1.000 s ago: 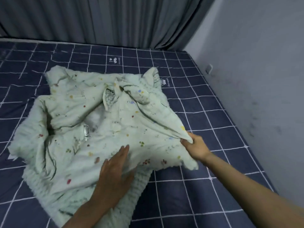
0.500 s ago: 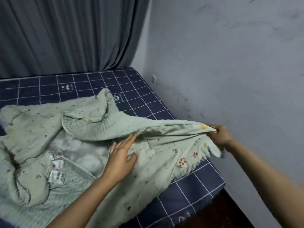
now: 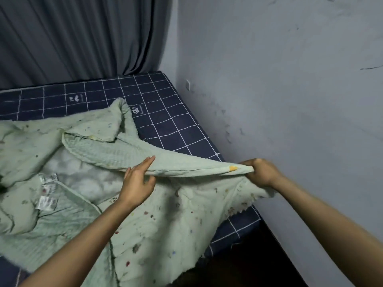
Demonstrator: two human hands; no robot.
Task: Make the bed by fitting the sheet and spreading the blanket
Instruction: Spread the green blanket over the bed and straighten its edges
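Head view, looking down at a bed corner beside a grey wall (image 3: 290, 79). Pale green quilted blanket with small coloured flower print (image 3: 161, 224) lying crumpled across the near right part of the bed, on top of a navy fitted sheet with a white grid pattern (image 3: 165, 112). Right hand (image 3: 260, 172) clenched around a bunched corner of the blanket, lifted above the bed's right edge, close to the wall. Blanket edge stretched taut from that fist leftward to the left hand (image 3: 137, 183). Left hand with fingers straight, slipped along the underside of the raised fold, thumb below; a firm grip not evident. Lower blanket layer draping over the bed's near right corner, its scalloped hem hanging past the edge. White care labels (image 3: 46, 193) showing on the blanket's inner side, toward the left. Waffle-textured reverse of the blanket folded back near the middle. Sheet bare along the far edge and the right edge. Grey pleated curtain (image 3: 83, 38) hanging behind the bed's far edge. Dark floor (image 3: 248, 266) visible between bed and wall.
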